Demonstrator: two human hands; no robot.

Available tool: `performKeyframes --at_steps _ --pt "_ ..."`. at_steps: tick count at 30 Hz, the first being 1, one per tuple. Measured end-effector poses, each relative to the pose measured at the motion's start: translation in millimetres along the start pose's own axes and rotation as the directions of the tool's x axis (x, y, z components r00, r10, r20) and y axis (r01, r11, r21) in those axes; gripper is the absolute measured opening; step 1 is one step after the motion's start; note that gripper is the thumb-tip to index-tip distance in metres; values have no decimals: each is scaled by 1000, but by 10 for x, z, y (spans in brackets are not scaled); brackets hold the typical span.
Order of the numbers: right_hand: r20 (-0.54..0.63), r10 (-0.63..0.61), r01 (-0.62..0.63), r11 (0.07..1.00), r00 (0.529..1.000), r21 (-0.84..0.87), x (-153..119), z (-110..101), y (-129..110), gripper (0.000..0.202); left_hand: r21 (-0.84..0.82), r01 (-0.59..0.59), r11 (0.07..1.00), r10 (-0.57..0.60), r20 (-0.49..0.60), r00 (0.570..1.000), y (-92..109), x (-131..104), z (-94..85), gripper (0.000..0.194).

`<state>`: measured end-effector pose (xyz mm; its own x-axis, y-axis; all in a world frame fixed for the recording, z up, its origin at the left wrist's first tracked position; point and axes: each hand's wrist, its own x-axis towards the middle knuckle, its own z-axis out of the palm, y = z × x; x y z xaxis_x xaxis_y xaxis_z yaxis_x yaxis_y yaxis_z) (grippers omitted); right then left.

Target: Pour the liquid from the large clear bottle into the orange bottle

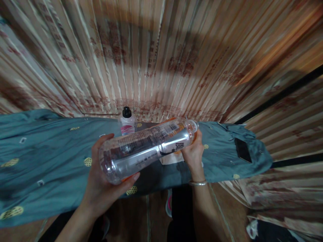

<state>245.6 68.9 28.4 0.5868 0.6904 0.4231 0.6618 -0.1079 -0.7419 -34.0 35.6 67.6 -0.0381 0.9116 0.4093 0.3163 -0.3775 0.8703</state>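
Observation:
A large clear plastic bottle (148,149) with a printed label is held up, lying nearly level, its neck end toward the right. My left hand (103,181) is wrapped around the wide base end, thumb below and fingers along the far side. At the neck end, my right hand (194,151) grips the bottle, its fingers partly hidden behind it. Behind the big bottle stands a smaller clear bottle (127,122) with a black cap and pink label. A pale flat item (173,159) lies under the large bottle, mostly covered from view.
A teal cloth with yellow pineapple prints (55,161) covers the narrow surface. A dark phone (243,150) lies on its right part. Pleated patterned curtains (151,60) hang behind, and black bars (280,95) run along the right. My legs and shoes show below.

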Motion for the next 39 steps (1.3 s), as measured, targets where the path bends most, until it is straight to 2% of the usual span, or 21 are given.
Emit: performKeyframes --at_steps 2,8,12,16,18,22,27,34,39 --pt "-1 5 -5 1000 1000 -3 1 -1 -4 77 -16 30 999 -30 -3 1000 30 -11 8 88" --pt "15 16 -16 1000 1000 -4 5 -13 -23 78 -13 12 1000 -12 2 1000 29 -10 2 88" --pt "19 16 -16 1000 1000 1 6 -15 -24 79 17 -33 999 34 -12 999 -38 1 -14 88" --pt "-3 13 -13 1000 1000 6 3 -3 -4 77 43 -128 991 127 42 991 -103 31 -35 94" --pt "-11 2 -2 1000 1000 10 2 3 1 76 38 -147 988 147 12 989 -110 44 -41 92" --pt "1 6 -6 1000 1000 11 2 1 -3 76 61 -177 982 176 24 984 -93 50 -41 91" --pt "7 12 -12 1000 1000 8 7 -5 -6 77 66 -171 983 172 -7 985 -94 45 -24 92" --pt "3 6 -6 1000 1000 6 10 -4 -18 76 53 -121 991 120 21 993 -102 40 -30 87" --pt "-2 2 -2 1000 1000 3 11 -3 -7 76 32 -150 988 149 33 988 -116 56 -30 90"
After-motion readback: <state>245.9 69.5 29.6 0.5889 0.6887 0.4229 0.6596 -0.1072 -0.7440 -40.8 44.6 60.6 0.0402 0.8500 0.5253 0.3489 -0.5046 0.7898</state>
